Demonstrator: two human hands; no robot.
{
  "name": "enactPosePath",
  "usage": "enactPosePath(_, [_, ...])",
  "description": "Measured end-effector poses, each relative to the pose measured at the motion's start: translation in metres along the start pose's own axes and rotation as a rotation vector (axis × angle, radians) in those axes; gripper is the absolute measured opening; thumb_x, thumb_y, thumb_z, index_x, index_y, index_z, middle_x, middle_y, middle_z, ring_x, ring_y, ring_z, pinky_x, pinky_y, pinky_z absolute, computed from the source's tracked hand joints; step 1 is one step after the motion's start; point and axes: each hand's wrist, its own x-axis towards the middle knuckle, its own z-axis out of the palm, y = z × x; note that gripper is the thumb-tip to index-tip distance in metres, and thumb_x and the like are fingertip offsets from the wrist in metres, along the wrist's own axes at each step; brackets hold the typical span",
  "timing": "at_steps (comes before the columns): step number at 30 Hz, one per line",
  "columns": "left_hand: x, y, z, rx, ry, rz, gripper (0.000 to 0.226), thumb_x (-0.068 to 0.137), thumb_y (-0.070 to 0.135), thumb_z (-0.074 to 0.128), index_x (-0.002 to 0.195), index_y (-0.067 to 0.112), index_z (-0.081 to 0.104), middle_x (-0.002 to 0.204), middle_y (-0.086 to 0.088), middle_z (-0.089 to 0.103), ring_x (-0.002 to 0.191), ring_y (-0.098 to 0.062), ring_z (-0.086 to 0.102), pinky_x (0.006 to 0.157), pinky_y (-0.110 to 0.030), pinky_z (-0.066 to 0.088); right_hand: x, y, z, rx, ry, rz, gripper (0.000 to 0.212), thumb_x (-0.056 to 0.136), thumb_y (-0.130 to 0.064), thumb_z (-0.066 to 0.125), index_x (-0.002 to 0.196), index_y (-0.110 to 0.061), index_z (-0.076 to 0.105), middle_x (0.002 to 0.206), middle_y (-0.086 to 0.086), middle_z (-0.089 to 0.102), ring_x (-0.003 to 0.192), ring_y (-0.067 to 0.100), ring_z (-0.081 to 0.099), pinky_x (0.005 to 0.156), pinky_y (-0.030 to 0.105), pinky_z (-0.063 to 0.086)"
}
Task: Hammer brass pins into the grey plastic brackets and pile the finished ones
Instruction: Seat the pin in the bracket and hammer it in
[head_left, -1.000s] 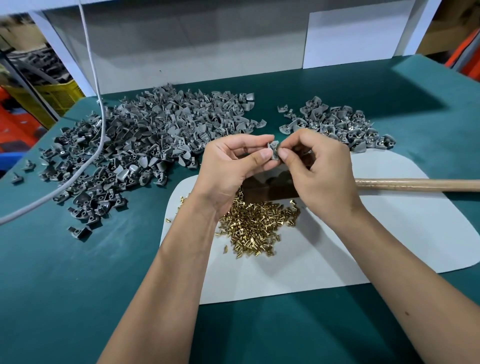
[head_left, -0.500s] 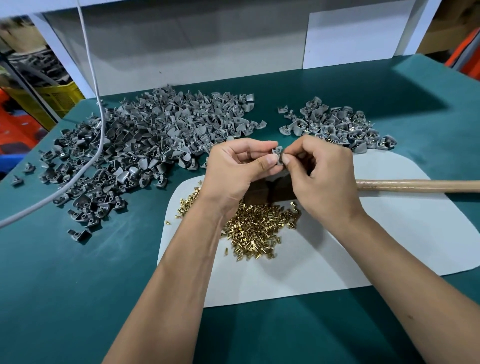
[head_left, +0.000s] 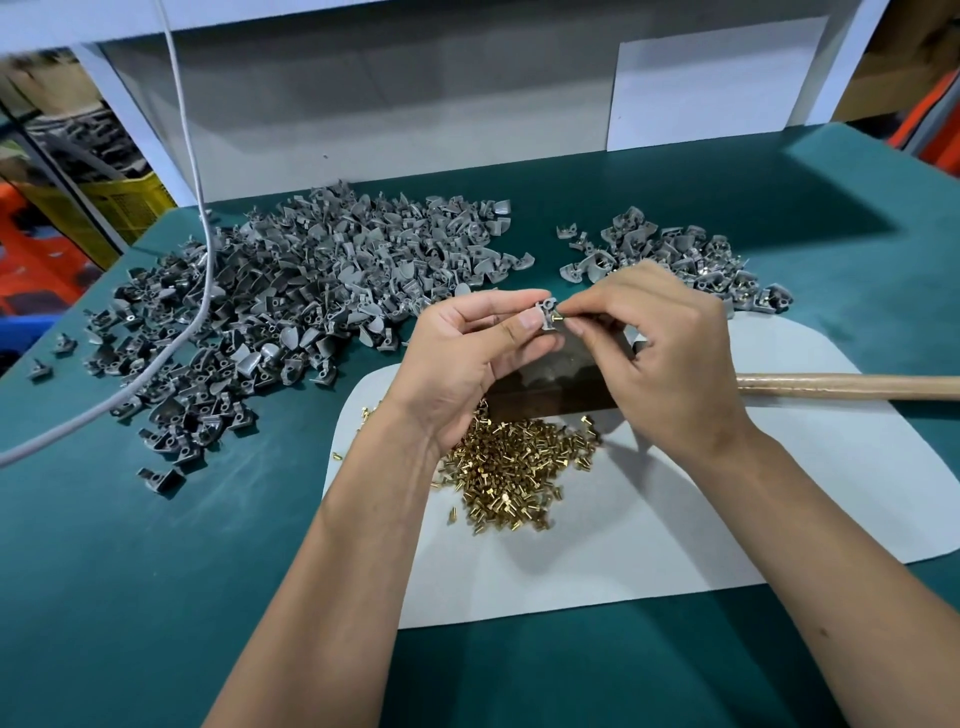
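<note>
grey bracket (head_left: 544, 315) pinched by left hand (head_left: 470, 358), steadied for seating; brass pin (head_left: 556, 313) pinched by right hand (head_left: 660, 358), aligned to hole.

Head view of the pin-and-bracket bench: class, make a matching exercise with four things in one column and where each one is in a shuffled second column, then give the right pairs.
Things
1. large pile of grey brackets
2. brass pin heap
3. wooden hammer handle
4. single grey bracket

Places
A. pinched in the left hand, with the right hand holding a pin to it
B. lying across the white mat, running off the right edge
C. spread over the green table at far left
D. on the white mat, below the hands

Pairs: 1-C, 2-D, 3-B, 4-A
</note>
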Motion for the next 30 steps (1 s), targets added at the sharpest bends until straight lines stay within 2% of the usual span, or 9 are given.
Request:
enactPosePath(4, [-0.001,0.001,0.002,0.005,-0.007,-0.018,0.019,0.09,-0.003,0.065,0.108,-0.004,0.073,0.093,-0.019,0.076,0.077,-0.021,0.075,0.071,-0.019,0.059,0.001,0.002,-0.001,0.01,-0.034,-0.027,0.006,0.091,-0.006,0.073,0.096,-0.004,0.077,0.092,0.004,0.071,0.09,0.022,0.061,0.08,0.035,0.051])
enactPosePath(7, [-0.001,0.001,0.004,0.035,-0.004,-0.01,0.016,0.094,0.003,0.064,0.105,-0.003,0.075,0.097,-0.021,0.075,0.082,-0.024,0.074,0.073,-0.023,0.061,0.001,0.0,0.001,-0.019,-0.019,-0.008,0.006,0.089,-0.002,0.073,0.094,-0.004,0.076,0.091,0.005,0.07,0.09,0.022,0.06,0.081,0.032,0.05])
enactPosePath(11, [-0.001,-0.004,0.01,0.156,0.034,0.143,0.015,0.093,0.002,0.068,0.107,0.0,0.075,0.101,-0.016,0.076,0.091,-0.027,0.074,0.082,-0.032,0.061,0.001,-0.001,0.001,-0.023,0.049,0.095,0.006,0.092,-0.005,0.069,0.094,-0.005,0.074,0.091,0.004,0.069,0.088,0.018,0.06,0.081,0.024,0.048])
enactPosePath(15, [0.0,-0.01,0.017,0.358,0.072,0.289,0.026,0.082,-0.005,0.079,0.106,0.003,0.076,0.096,-0.014,0.078,0.092,-0.026,0.074,0.091,-0.046,0.06,0.0,-0.004,0.002,-0.005,0.065,0.164,0.005,0.093,-0.008,0.069,0.093,-0.005,0.074,0.089,0.002,0.069,0.085,0.016,0.062,0.078,0.021,0.048])
enactPosePath(20, [-0.001,-0.012,0.02,0.373,0.136,0.322,0.022,0.077,-0.01,0.081,0.096,0.0,0.077,0.089,-0.012,0.079,0.081,-0.018,0.076,0.078,-0.03,0.061,-0.001,-0.007,0.004,0.019,0.058,0.195,0.005,0.092,-0.007,0.07,0.094,-0.005,0.074,0.089,0.003,0.07,0.084,0.017,0.063,0.077,0.022,0.049])
enactPosePath(30, [-0.003,-0.013,0.022,0.373,0.18,0.244,0.016,0.077,-0.011,0.079,0.089,-0.001,0.078,0.083,-0.015,0.078,0.077,-0.027,0.076,0.084,-0.04,0.062,-0.003,-0.007,0.004,-0.029,0.039,0.187,0.004,0.088,-0.003,0.07,0.088,-0.005,0.073,0.084,0.005,0.069,0.081,0.019,0.061,0.074,0.03,0.05])
